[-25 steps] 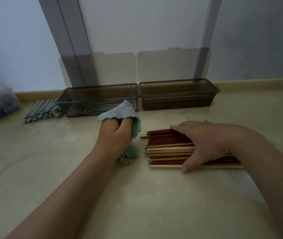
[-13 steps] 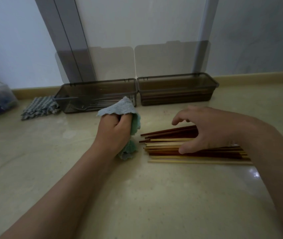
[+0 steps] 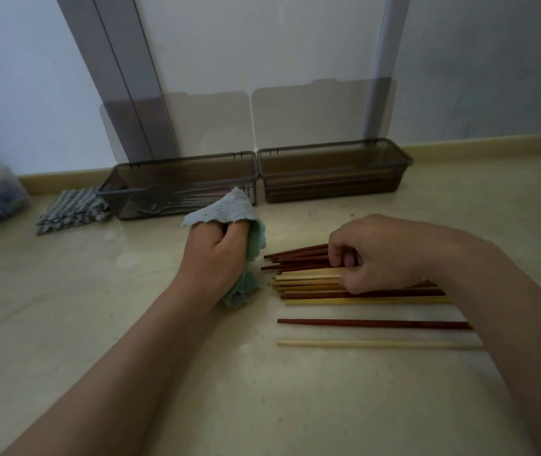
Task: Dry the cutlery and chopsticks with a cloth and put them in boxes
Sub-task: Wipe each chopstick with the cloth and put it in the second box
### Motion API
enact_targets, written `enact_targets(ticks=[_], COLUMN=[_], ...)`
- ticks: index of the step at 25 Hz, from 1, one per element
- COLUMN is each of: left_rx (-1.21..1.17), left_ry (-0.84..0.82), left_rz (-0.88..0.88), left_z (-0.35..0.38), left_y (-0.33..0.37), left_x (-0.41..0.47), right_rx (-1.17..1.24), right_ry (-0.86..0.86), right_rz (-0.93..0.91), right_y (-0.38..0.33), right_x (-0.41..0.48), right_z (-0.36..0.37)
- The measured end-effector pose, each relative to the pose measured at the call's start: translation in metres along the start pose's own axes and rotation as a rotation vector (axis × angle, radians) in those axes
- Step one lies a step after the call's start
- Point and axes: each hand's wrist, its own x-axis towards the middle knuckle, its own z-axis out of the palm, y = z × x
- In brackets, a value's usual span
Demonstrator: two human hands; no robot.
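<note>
Pale grey wall (image 3: 295, 44) is filling top half, dim light. Grey post (image 3: 121, 77) is slanting upper L, second post (image 3: 381, 60) rising upper R. Beige counter (image 3: 65, 324) is spreading across btm.

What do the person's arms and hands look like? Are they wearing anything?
The left hand and right hand wear no gloves, and no rings, watch or bracelet show. Both forearms are uncovered as far as the picture reaches, so no sleeves are in view.

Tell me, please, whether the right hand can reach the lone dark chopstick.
Probably yes: the dark chopstick lies uncovered on the counter, just nearer than the pile. The right hand would first have to release the pile it grips.
</note>
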Motion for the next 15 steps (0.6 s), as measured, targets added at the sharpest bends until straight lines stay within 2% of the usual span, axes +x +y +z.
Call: enact_targets(ticks=[9,15], left_rx=[0.026,0.007], left_ry=[-0.01,-0.009], left_rz=[-0.006,-0.014], left_z=[-0.0015,-0.0021], left_y=[-0.0001,0.0024], left_x=[-0.0003,-0.0001], right_rx=[0.013,0.065], right_ry=[0.013,0.114], right_rz=[-0.023,-0.07], right_y=[-0.0027,0.0031], right_x=[0.0001,-0.0021], right_z=[0.0007,-0.0019])
